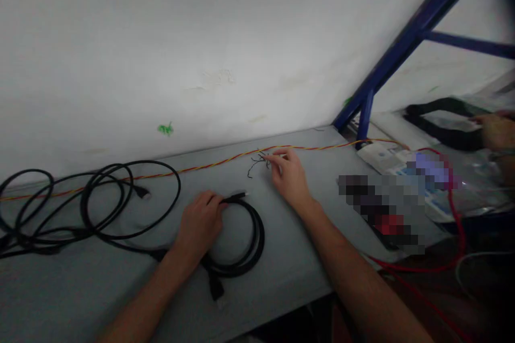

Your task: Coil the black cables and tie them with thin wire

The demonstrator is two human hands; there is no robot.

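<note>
Left hand (pixel 203 220) on a coil (pixel 260 236), right hand (pixel 290 177) at the ties (pixel 255 163)

The left hand is closed over the left side of the coil, palm down, one plug (pixel 237 196) poking out past its fingers. The right hand has thumb and forefinger drawn nearly together at the ties, a small scatter of thin black strands; whether it has one pinched cannot be told. The coil lies flat on the grey table (pixel 289 268), a second plug (pixel 216 286) pointing toward the near edge.

Left of the hands, more black cables (pixel 177 203) sprawl in loose, overlapping loops. A red-and-yellow twisted cord (pixel 217 162) runs along the back of the table, passing just behind the ties. Behind it rises a white wall (pixel 241 21), dim and scuffed, with a green smudge (pixel 165 128) and a patch of flaking paint (pixel 219 76).

To the right, a blue frame (pixel 396 53) slants up from the table's back corner. Beyond it, another person's hand (pixel 499 131) is at a black loop (pixel 442 106). A red cable (pixel 458 225) curves down at the right, near a dark, pixelated object (pixel 362 198).
</note>
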